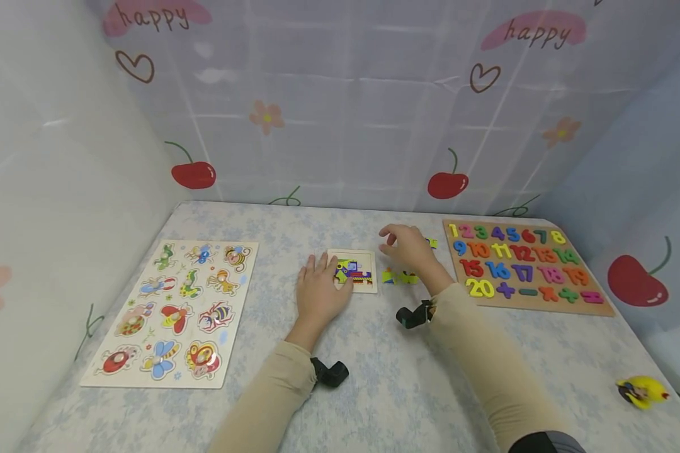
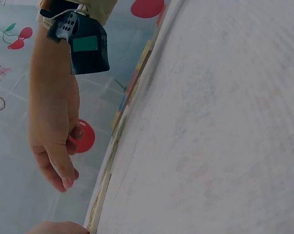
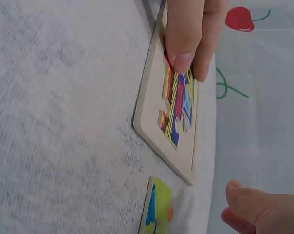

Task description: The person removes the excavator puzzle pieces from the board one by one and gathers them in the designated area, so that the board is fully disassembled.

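My left hand (image 1: 320,292) rests on a small wooden puzzle tray (image 1: 365,254), fingers extended over its left side. In the right wrist view, the left thumb and a finger (image 3: 183,44) touch the colourful, partly filled puzzle pieces (image 3: 178,105) in the tray. My right hand (image 1: 412,251) hovers just right of the tray, above the table. Its fingers are loosely bent, and nothing shows between them in the left wrist view. Loose yellow-green puzzle pieces (image 1: 399,277) lie below that hand; another piece (image 1: 432,243) peeks out behind it.
An insect puzzle board (image 1: 241,314) lies on the left. On the right is a number board (image 1: 544,307) with coloured numerals. A yellow toy (image 1: 646,391) sits near the right edge. A printed curtain (image 1: 340,138) hangs behind the table (image 1: 374,390).
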A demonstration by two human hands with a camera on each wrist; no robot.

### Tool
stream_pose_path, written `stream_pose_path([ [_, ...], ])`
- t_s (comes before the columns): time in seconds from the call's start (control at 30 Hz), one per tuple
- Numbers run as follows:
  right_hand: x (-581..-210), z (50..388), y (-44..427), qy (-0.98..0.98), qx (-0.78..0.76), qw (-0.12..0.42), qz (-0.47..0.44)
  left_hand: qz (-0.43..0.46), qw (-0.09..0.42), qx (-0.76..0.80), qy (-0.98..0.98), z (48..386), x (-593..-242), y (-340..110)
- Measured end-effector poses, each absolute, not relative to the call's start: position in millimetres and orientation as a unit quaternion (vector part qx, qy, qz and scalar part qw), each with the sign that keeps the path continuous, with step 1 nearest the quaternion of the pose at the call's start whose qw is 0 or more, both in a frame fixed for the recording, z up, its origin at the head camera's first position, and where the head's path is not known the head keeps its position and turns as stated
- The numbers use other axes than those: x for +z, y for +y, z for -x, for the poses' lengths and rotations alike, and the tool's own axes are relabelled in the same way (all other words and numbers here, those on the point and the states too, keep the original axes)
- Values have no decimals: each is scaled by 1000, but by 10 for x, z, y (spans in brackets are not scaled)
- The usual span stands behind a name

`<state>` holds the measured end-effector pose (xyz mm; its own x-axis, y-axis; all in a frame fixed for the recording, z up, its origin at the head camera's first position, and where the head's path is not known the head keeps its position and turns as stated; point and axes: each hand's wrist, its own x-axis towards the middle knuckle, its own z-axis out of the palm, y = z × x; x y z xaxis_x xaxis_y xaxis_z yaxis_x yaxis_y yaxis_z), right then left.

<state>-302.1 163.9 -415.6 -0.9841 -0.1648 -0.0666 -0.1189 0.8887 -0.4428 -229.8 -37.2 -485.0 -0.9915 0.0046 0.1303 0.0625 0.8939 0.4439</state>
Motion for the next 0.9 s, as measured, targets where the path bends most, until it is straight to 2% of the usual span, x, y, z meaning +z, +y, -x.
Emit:
stream_pose_path([
  [0.6, -4259, 2948, 1248, 960, -216, 95, 152, 21, 52, -226, -972, 2289, -4834, -389],
  [0.9, -4362, 2956, 1169, 959, -193, 90, 186, 27, 43, -226, -973, 2284, -4823, -399],
])
